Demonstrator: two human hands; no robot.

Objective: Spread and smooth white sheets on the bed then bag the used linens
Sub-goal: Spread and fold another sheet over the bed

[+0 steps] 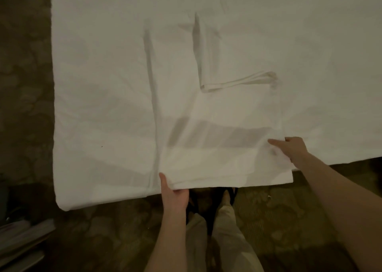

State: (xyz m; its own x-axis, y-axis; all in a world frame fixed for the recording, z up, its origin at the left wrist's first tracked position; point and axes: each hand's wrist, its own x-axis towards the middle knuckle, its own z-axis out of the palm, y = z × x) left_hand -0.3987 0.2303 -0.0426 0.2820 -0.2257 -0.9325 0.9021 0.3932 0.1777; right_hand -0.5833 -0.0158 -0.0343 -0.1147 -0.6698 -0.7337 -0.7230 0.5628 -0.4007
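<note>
Two hands, one bed, perhaps two sheets.

Dark patterned carpet surrounds the bed. Stacked flat items, perhaps papers, lie on it at lower left.

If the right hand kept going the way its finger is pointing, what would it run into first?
The right hand points leftward across the folded white sheet it rests on, so it would likely just slide along that fabric. Nothing else shows in its path, though depth is unclear.
</note>
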